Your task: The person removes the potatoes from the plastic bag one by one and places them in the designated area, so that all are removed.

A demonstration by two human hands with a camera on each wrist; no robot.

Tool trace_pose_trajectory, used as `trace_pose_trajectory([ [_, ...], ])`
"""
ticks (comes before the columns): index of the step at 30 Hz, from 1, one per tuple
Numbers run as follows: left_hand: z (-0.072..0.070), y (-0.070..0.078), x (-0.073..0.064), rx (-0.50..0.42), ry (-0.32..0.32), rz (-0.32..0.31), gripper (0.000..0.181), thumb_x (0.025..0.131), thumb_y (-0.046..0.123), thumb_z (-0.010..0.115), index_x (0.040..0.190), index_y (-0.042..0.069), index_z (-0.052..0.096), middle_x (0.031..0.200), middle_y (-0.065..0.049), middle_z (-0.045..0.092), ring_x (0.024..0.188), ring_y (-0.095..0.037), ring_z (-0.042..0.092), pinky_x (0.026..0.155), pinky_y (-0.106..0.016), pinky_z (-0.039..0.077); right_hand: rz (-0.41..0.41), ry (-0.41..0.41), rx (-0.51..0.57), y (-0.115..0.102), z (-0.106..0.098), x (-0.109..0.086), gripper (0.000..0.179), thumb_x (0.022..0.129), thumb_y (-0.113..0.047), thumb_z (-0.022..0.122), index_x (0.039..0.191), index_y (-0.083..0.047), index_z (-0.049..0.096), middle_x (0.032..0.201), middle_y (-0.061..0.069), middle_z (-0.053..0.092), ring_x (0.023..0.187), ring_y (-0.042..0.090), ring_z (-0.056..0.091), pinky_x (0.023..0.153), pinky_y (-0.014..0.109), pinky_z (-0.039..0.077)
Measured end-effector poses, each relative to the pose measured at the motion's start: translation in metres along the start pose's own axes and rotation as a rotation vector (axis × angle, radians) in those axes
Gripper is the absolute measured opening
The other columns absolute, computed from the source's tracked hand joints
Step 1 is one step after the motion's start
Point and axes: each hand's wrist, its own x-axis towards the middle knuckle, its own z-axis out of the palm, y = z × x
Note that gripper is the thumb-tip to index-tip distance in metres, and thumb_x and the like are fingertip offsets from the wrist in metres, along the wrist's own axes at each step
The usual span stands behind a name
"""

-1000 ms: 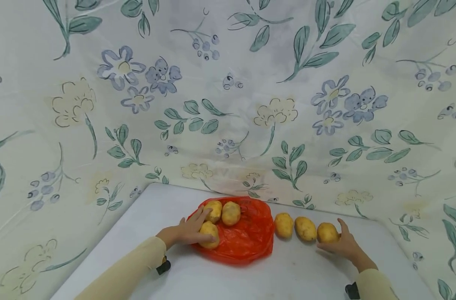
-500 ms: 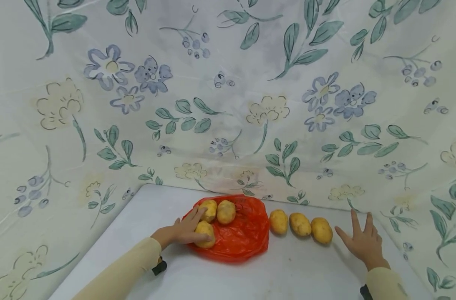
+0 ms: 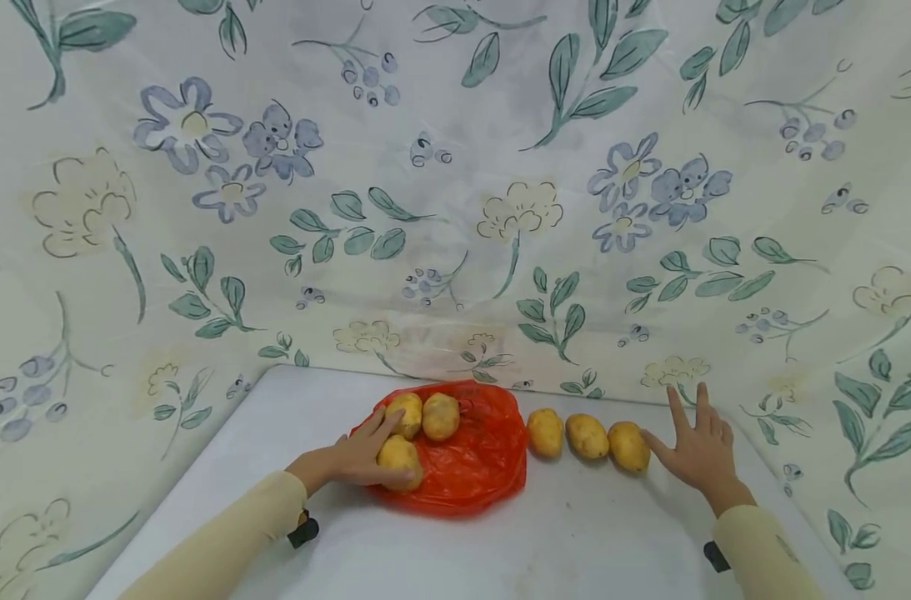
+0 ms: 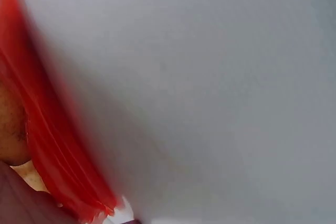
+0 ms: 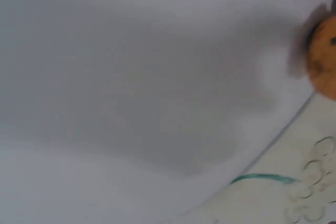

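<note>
A red plastic bag (image 3: pixel 478 467) lies spread on the white table with three potatoes on its left part: one at the back left (image 3: pixel 406 415), one beside it (image 3: pixel 441 417) and one in front (image 3: pixel 400 462). My left hand (image 3: pixel 357 456) rests over the bag's left edge, fingers extended, touching the back-left and front potatoes. In the left wrist view the bag's red rim (image 4: pixel 52 150) curves past a potato (image 4: pixel 10 124). Right of the bag, three more potatoes stand in a row. My right hand (image 3: pixel 698 454), fingers spread, is beside the rightmost potato (image 3: pixel 629 447), thumb tip right at it.
The row's other potatoes are the left one (image 3: pixel 546 433) and the middle one (image 3: pixel 587 437). The white table (image 3: pixel 560 542) ends at the back against a hanging floral cloth (image 3: pixel 440 217), which also runs along the left and right sides.
My right hand has let go of the rightmost potato, drawn away right with fingers spreading, then come back close to it. My left hand stays on the potatoes; the whole view shifts slightly.
</note>
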Motion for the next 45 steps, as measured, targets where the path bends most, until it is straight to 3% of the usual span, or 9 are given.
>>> trace_pose_trajectory([
  [6,-0.002,-0.002,-0.011,0.1,0.063,0.09,0.13,0.069,0.079,0.068,0.16,0.014,0.002,0.165,-0.024,-0.004,0.15,-0.05,0.002,0.11,-0.077,0.011,-0.049,-0.013,0.035,-0.031,-0.002,0.011,0.095,0.093,-0.065,0.048,0.16,-0.02,-0.003,0.161,0.029,-0.016,0.141,0.058,0.012,0.111,0.074,0.01],
  [12,-0.017,-0.008,-0.022,0.111,0.102,0.082,0.131,0.069,0.075,0.072,0.159,0.008,0.005,0.165,-0.022,-0.001,0.15,-0.049,0.004,0.111,-0.077,0.006,-0.122,-0.013,0.116,-0.064,-0.002,0.021,0.095,0.092,-0.065,0.048,0.16,-0.022,-0.002,0.162,0.025,-0.019,0.145,0.056,0.008,0.112,0.073,0.006],
  [19,-0.015,-0.017,-0.024,0.11,0.04,0.038,0.13,0.069,0.072,0.073,0.158,0.002,0.009,0.165,-0.021,0.007,0.149,-0.048,0.01,0.111,-0.077,0.006,-0.224,-0.003,0.145,-0.114,0.001,0.03,0.095,0.089,-0.065,0.053,0.16,-0.023,0.005,0.164,0.022,-0.014,0.146,0.052,0.012,0.114,0.072,0.008],
  [30,-0.005,-0.021,-0.022,0.107,-0.049,-0.07,0.123,0.072,0.075,0.068,0.158,0.005,0.015,0.165,-0.021,0.01,0.148,-0.049,0.013,0.113,-0.075,0.004,-0.344,-0.08,0.182,-0.194,0.016,0.026,0.096,0.088,-0.069,0.052,0.16,-0.025,0.006,0.166,0.016,-0.014,0.15,0.045,0.01,0.118,0.067,0.009],
  [37,-0.006,-0.015,-0.024,0.151,-0.074,-0.095,0.124,0.068,0.073,0.072,0.158,0.008,0.017,0.165,-0.019,0.011,0.149,-0.049,0.011,0.112,-0.076,0.004,-0.395,-0.091,0.164,-0.22,0.036,0.028,0.096,0.087,-0.072,0.049,0.16,-0.026,0.007,0.166,0.015,-0.012,0.15,0.042,0.013,0.12,0.062,0.012],
  [45,-0.005,-0.012,-0.024,0.172,-0.092,-0.126,0.126,0.066,0.074,0.073,0.158,0.008,0.018,0.165,-0.019,0.011,0.15,-0.047,0.009,0.113,-0.074,0.004,-0.409,-0.15,0.149,-0.239,0.039,0.03,0.096,0.087,-0.073,0.049,0.16,-0.028,0.005,0.167,0.015,-0.007,0.152,0.039,0.009,0.121,0.061,0.013],
])
